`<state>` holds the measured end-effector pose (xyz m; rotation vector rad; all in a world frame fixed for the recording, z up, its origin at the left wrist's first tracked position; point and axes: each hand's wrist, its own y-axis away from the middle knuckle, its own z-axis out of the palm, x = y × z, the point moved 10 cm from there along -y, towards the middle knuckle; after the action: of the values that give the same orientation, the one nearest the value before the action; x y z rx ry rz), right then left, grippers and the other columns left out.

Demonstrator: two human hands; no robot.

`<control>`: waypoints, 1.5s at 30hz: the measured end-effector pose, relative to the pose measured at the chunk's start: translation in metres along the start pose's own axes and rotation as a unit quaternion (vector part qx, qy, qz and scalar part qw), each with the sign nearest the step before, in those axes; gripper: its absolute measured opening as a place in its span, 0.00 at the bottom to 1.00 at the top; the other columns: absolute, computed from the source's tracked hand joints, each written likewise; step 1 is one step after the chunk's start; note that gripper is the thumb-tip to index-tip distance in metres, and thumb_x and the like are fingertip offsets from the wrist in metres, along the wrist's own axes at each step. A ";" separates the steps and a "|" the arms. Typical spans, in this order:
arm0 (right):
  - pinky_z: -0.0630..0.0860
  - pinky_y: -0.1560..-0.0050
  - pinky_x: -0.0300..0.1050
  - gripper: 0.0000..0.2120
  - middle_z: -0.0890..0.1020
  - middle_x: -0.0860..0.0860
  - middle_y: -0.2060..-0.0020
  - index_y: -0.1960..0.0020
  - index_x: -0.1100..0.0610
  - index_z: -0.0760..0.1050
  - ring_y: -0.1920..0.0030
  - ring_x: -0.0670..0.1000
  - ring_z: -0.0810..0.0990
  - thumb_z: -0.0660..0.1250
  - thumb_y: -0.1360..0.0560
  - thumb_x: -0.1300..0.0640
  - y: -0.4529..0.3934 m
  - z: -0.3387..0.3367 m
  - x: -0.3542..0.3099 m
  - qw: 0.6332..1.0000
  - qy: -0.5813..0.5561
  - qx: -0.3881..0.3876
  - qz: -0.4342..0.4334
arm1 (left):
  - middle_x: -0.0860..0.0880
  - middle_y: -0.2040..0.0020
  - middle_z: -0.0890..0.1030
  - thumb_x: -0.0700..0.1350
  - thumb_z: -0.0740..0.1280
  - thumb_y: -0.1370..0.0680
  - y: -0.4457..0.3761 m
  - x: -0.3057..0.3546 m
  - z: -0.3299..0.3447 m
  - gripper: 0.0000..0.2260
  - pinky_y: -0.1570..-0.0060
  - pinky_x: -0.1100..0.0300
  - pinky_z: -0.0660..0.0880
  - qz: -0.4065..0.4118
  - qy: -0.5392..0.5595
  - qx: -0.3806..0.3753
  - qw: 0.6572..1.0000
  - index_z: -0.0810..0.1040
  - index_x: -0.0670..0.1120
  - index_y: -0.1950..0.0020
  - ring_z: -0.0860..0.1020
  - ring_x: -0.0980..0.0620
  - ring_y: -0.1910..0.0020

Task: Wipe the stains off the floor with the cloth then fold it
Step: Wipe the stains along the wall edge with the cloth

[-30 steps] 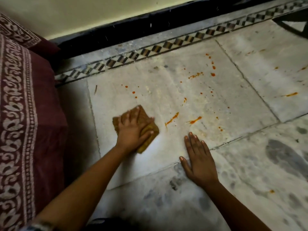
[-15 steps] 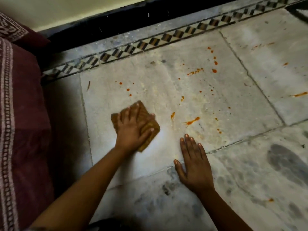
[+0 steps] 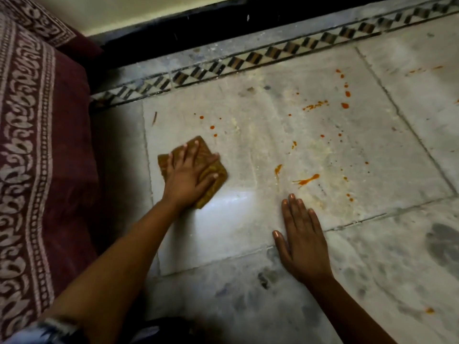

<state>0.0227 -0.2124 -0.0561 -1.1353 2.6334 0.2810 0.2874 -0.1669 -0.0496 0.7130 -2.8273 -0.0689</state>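
The left hand point(image 3: 188, 176) is pressing down flat on a folded mustard-brown cloth point(image 3: 213, 177), its fingers spread and straight across the top rather than curling round it. The cloth is lying on the pale marble floor point(image 3: 248, 219), near the left edge of a large tile and just beside a maroon patterned bedspread point(image 3: 37, 145) that is hanging at the left. The right hand point(image 3: 303, 242) is resting palm-down on the floor, fingers straight and close together, holding nothing. Orange-red stains point(image 3: 306, 180) are lying to the right of the cloth, well apart from it, with smaller drops point(image 3: 345, 105) scattered farther off toward a black-and-white checkered border strip point(image 3: 248, 60) running along the wall.
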 end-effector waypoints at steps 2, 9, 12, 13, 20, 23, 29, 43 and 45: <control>0.47 0.26 0.46 0.30 0.58 0.56 0.26 0.25 0.61 0.57 0.26 0.51 0.54 0.43 0.21 0.44 -0.019 -0.001 -0.015 1.000 0.006 0.002 -0.026 | 0.48 0.22 0.47 0.68 0.48 0.27 -0.034 -0.012 -0.009 0.26 0.29 0.41 0.41 -0.041 0.013 -0.017 0.999 0.57 0.68 0.29 0.46 0.41 0.24; 0.48 0.27 0.46 0.31 0.57 0.55 0.26 0.25 0.60 0.56 0.27 0.54 0.57 0.52 0.23 0.45 -0.072 0.016 -0.056 0.995 0.015 -0.015 -0.094 | 0.48 0.22 0.52 0.66 0.48 0.25 -0.058 0.017 -0.002 0.25 0.29 0.42 0.40 0.058 -0.022 -0.002 0.998 0.60 0.65 0.28 0.48 0.46 0.24; 0.50 0.26 0.48 0.31 0.58 0.55 0.26 0.25 0.59 0.55 0.26 0.53 0.56 0.52 0.23 0.45 -0.073 0.020 -0.055 0.995 0.004 -0.028 -0.092 | 0.48 0.23 0.54 0.65 0.50 0.25 -0.026 -0.009 -0.001 0.24 0.29 0.43 0.42 0.067 -0.018 0.018 0.997 0.59 0.65 0.28 0.50 0.45 0.24; 0.51 0.27 0.49 0.31 0.58 0.56 0.26 0.25 0.59 0.55 0.26 0.53 0.56 0.52 0.23 0.45 -0.072 0.020 -0.055 0.995 0.004 -0.028 -0.094 | 0.48 0.23 0.55 0.65 0.50 0.25 -0.024 -0.023 -0.005 0.24 0.29 0.43 0.43 0.050 -0.010 0.025 0.998 0.60 0.65 0.29 0.50 0.45 0.24; 0.53 0.28 0.51 0.30 0.58 0.55 0.25 0.24 0.58 0.53 0.25 0.53 0.54 0.49 0.22 0.43 -0.073 0.022 -0.054 0.995 -0.007 -0.049 -0.090 | 0.45 0.22 0.53 0.66 0.49 0.26 -0.115 -0.042 -0.025 0.25 0.30 0.40 0.46 -0.059 -0.012 0.027 0.998 0.63 0.65 0.30 0.50 0.41 0.25; 0.53 0.27 0.50 0.31 0.58 0.55 0.25 0.25 0.58 0.55 0.25 0.53 0.54 0.53 0.24 0.44 -0.073 0.023 -0.054 0.995 -0.009 -0.050 -0.087 | 0.44 0.23 0.53 0.67 0.48 0.27 -0.129 -0.018 -0.019 0.26 0.30 0.39 0.46 -0.038 -0.020 0.016 0.999 0.64 0.65 0.30 0.50 0.40 0.25; 0.56 0.28 0.53 0.31 0.58 0.55 0.25 0.25 0.58 0.56 0.25 0.54 0.56 0.54 0.24 0.45 -0.071 0.022 -0.047 0.995 -0.016 -0.059 -0.079 | 0.45 0.22 0.53 0.67 0.50 0.26 -0.063 -0.024 -0.008 0.24 0.30 0.41 0.43 0.028 -0.010 -0.003 1.000 0.61 0.67 0.30 0.50 0.39 0.25; 0.56 0.28 0.53 0.31 0.58 0.55 0.25 0.25 0.58 0.57 0.25 0.53 0.56 0.55 0.24 0.45 -0.072 0.021 -0.053 0.995 -0.022 -0.049 -0.085 | 0.45 0.23 0.53 0.65 0.51 0.25 -0.092 0.025 -0.005 0.24 0.29 0.39 0.44 0.083 0.000 0.016 0.996 0.63 0.64 0.30 0.50 0.39 0.25; 0.56 0.28 0.52 0.31 0.58 0.55 0.25 0.25 0.58 0.57 0.25 0.53 0.56 0.55 0.24 0.45 -0.073 0.021 -0.053 0.995 -0.026 -0.047 -0.086 | 0.46 0.23 0.55 0.65 0.51 0.26 -0.067 -0.005 -0.008 0.24 0.29 0.38 0.46 0.068 0.001 0.017 0.998 0.63 0.64 0.30 0.52 0.39 0.25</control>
<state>0.1144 -0.2195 -0.0646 -1.3567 2.4820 0.3976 0.3248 -0.2230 -0.0498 0.5258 -2.8727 0.0033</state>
